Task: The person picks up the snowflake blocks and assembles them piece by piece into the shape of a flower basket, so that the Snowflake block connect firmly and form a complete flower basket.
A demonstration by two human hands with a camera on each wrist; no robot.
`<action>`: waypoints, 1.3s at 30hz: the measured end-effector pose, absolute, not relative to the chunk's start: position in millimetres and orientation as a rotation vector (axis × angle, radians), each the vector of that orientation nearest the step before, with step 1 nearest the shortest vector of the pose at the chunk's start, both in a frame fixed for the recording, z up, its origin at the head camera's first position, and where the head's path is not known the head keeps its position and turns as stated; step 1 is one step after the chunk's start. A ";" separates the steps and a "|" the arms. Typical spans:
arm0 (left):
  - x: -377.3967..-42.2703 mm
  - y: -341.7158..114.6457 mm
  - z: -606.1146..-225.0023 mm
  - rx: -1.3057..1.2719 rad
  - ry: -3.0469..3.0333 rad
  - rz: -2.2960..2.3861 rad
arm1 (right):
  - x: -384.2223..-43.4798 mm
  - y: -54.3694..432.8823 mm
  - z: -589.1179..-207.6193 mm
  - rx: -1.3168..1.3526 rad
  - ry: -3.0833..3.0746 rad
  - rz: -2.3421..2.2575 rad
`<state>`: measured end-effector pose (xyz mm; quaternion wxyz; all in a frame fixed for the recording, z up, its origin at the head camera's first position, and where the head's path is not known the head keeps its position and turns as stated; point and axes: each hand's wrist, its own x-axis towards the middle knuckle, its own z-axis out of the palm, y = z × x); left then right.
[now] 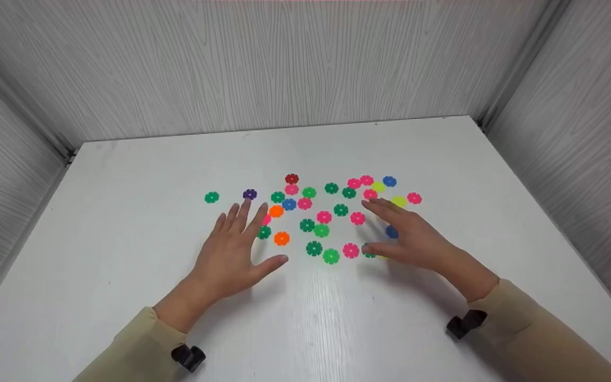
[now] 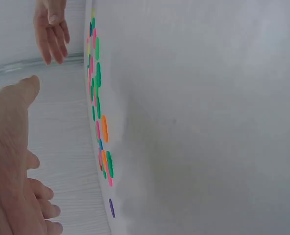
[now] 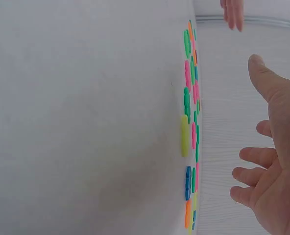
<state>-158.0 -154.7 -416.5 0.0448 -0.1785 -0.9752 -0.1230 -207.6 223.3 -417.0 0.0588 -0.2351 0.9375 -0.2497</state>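
Many flat, notched plastic discs lie spread over the middle of the white table, among them an orange disc (image 1: pixel 281 239), a light green disc (image 1: pixel 331 257) and a dark red disc (image 1: pixel 291 179). My left hand (image 1: pixel 229 258) hovers above the left side of the spread, fingers straight and parted, its fingertips near a purple disc (image 1: pixel 250 194). Over the right side, my right hand (image 1: pixel 414 239) is held with thumb and fingers apart, hiding part of a blue disc (image 1: pixel 392 232). Both wrist views show the hands raised off the table, holding nothing.
The white table (image 1: pixel 146 175) meets a grey wood-grain panel (image 1: pixel 284 69) at the back. Similar panels (image 1: pixel 592 106) stand at both sides. One green disc (image 1: pixel 211 197) lies apart at the far left of the spread. Small black devices (image 1: pixel 189 357) are fixed at both sleeves.
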 end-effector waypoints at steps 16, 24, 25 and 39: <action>-183.1 -120.2 -430.2 -0.813 -2.897 -1.031 | -215.2 209.2 -427.3 -0.819 2.625 -1.114; -194.3 -110.5 -445.7 -0.717 -2.877 -1.436 | -219.7 207.8 -436.6 -0.709 2.552 -1.100; -195.4 -109.4 -446.8 -0.711 -2.879 -1.464 | -220.3 207.7 -437.1 -0.692 2.550 -1.087; -202.0 -107.4 -459.8 -0.694 -2.936 -1.495 | -231.0 207.9 -448.3 -0.682 2.466 -1.077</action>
